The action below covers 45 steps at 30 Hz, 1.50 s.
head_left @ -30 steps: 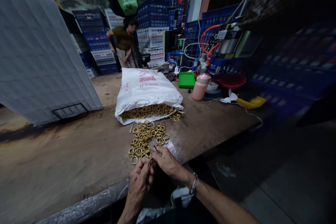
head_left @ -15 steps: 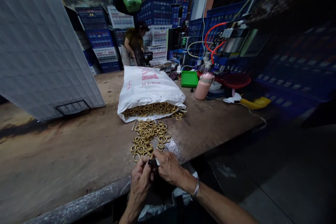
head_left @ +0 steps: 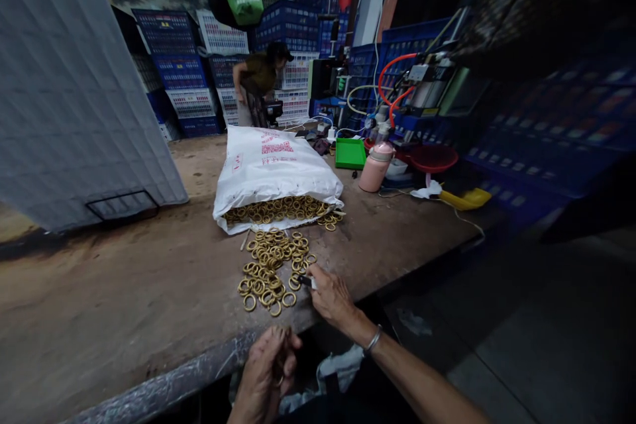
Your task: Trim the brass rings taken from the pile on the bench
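Loose brass-coloured rings (head_left: 271, 255) lie in a pile on the table in front of a white woven sack (head_left: 275, 169), whose open mouth shows many more rings. At the pile's right edge, my right hand (head_left: 332, 295) grips a small black tool with a pale part (head_left: 307, 281), its dark tip touching or just over a ring. My left hand (head_left: 271, 368) is closed just off the table's front edge, fingers curled inward. A small glint shows between its fingers, but what it holds is mostly hidden.
A pink bottle (head_left: 376, 167), a green tray (head_left: 350, 154) and a red dish (head_left: 433, 158) stand at the back right. A quilted white panel (head_left: 84, 93) rises at left. Behind the table, a person (head_left: 261, 83) bends near stacked crates (head_left: 183, 73).
My hands have parted: the right moved forward to the rings with the black tool, the left drew back toward me. The person behind has shifted posture. The view has turned slightly.
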Tool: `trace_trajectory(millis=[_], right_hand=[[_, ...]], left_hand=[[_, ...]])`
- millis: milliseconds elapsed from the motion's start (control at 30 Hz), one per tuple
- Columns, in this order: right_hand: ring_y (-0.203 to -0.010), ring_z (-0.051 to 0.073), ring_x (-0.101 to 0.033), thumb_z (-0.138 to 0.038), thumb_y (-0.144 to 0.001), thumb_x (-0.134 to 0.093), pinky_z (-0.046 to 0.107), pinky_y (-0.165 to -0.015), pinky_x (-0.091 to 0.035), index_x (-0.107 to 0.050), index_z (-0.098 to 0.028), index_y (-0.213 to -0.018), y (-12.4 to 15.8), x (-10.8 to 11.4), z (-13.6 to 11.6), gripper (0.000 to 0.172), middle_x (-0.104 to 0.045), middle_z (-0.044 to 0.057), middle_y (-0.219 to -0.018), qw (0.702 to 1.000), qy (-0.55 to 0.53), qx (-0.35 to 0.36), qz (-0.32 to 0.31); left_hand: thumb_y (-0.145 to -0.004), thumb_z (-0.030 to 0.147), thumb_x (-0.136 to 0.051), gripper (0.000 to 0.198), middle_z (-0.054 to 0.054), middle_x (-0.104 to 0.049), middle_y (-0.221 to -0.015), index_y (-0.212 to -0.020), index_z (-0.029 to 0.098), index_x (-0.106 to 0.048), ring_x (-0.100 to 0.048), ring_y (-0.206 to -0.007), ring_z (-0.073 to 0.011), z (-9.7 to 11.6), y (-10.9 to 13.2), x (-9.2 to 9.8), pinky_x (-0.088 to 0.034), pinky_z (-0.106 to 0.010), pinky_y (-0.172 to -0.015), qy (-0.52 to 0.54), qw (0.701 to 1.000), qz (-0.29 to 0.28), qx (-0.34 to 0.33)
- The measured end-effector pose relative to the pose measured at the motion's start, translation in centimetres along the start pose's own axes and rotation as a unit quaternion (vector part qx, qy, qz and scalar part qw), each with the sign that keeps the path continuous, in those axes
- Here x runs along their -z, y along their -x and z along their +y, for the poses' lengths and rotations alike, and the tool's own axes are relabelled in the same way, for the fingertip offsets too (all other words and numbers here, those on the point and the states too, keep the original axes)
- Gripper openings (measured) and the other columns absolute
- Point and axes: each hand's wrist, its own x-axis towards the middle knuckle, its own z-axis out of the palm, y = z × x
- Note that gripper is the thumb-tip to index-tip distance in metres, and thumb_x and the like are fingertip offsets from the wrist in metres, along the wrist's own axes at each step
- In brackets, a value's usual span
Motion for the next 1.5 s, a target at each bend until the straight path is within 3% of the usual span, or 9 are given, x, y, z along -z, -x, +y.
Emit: trace_trajectory(millis=[167,300,467,700,833,1067,1233,1367,1500], right_hand=[[-0.080,0.016,-0.054,-0.019,-0.076,-0.048,0.023,-0.065,-0.030,-0.048,-0.022,-0.095,-0.1,-1.1,-1.0,0.019,-0.060,0.003,-0.091,1.000,0.013,0.009,0.003],[-0.085,0.017,-0.052,-0.015,-0.077,-0.043,0.025,-0.068,-0.029,-0.048,-0.023,-0.100,-0.2,-1.5,-1.5,0.025,-0.058,0.004,-0.097,0.999,0.043,-0.001,0.000],[-0.075,0.015,-0.052,-0.011,-0.075,-0.041,0.024,-0.063,-0.028,-0.049,-0.020,-0.096,-0.6,-1.0,-1.3,0.024,-0.059,0.004,-0.090,0.999,0.033,-0.002,-0.006],[-0.061,0.010,-0.049,-0.019,-0.083,-0.038,0.020,-0.059,-0.032,-0.048,-0.020,-0.086,-0.2,1.1,-2.7,0.010,-0.054,-0.002,-0.068,0.984,-0.164,0.042,-0.048],[-0.059,0.009,-0.048,-0.030,-0.087,-0.034,0.019,-0.059,-0.035,-0.046,-0.019,-0.075,0.6,2.0,-4.3,0.021,-0.051,-0.004,-0.061,0.951,-0.279,0.073,-0.114],[-0.054,0.007,-0.045,-0.034,-0.084,-0.040,0.018,-0.054,-0.036,-0.045,-0.017,-0.072,0.8,1.1,-4.5,0.021,-0.048,-0.005,-0.056,0.903,-0.406,0.000,-0.142],[-0.049,0.007,-0.041,-0.034,-0.079,-0.044,0.017,-0.047,-0.032,-0.044,-0.017,-0.067,0.5,0.6,-4.7,0.021,-0.045,-0.006,-0.053,0.907,-0.397,-0.059,-0.129],[-0.050,0.007,-0.038,-0.031,-0.078,-0.045,0.017,-0.046,-0.029,-0.043,-0.017,-0.062,0.3,0.9,-5.0,0.021,-0.041,-0.006,-0.052,0.925,-0.359,-0.059,-0.109],[-0.054,0.007,-0.037,-0.027,-0.077,-0.045,0.017,-0.049,-0.028,-0.044,-0.017,-0.061,0.3,1.0,-5.1,0.019,-0.040,-0.006,-0.055,0.945,-0.314,-0.040,-0.086]], left_hand=[[-0.063,0.040,-0.067,0.027,0.002,-0.056,-0.057,-0.073,0.017,-0.056,-0.036,-0.037,-0.0040,0.1,-0.5,0.5,-0.019,-0.015,-0.033,0.061,0.998,0.007,0.004],[-0.055,0.036,-0.074,0.037,0.001,-0.059,-0.061,-0.084,0.018,-0.059,-0.045,-0.043,-0.0063,0.8,-0.4,0.5,-0.027,-0.015,-0.036,0.117,0.993,0.016,0.027],[-0.060,0.036,-0.072,0.027,-0.003,-0.060,-0.066,-0.068,0.013,-0.060,-0.053,-0.054,-0.0090,1.7,-0.4,0.3,-0.035,-0.017,-0.043,0.150,0.988,0.019,0.027],[-0.064,0.036,-0.068,0.032,0.005,-0.055,-0.058,-0.087,0.019,-0.054,-0.047,-0.045,-0.0067,2.3,-2.1,0.2,-0.030,-0.014,-0.034,0.032,0.993,0.059,-0.096],[-0.062,0.045,-0.066,0.042,0.007,-0.051,-0.046,-0.091,0.017,-0.053,-0.036,-0.033,-0.0044,2.5,-2.9,0.1,-0.025,-0.014,-0.030,-0.061,0.984,0.102,-0.131],[-0.061,0.043,-0.066,0.029,0.004,-0.054,-0.047,-0.067,0.016,-0.061,-0.043,-0.041,-0.0069,2.9,-2.3,-0.2,-0.037,-0.017,-0.042,-0.127,0.969,0.120,-0.173],[-0.065,0.036,-0.065,0.020,0.000,-0.062,-0.062,-0.068,0.016,-0.065,-0.055,-0.061,-0.0132,2.5,-2.3,0.0,-0.043,-0.021,-0.062,-0.184,0.939,0.142,-0.255],[-0.063,0.041,-0.065,0.027,0.002,-0.058,-0.057,-0.070,0.016,-0.061,-0.050,-0.050,-0.0094,2.1,-2.5,0.4,-0.040,-0.018,-0.048,-0.154,0.959,0.137,-0.196],[-0.066,0.048,-0.061,0.032,0.008,-0.046,-0.046,-0.070,0.018,-0.051,-0.031,-0.032,-0.0025,1.9,-2.5,0.6,-0.020,-0.014,-0.033,-0.088,0.989,0.078,-0.091]])
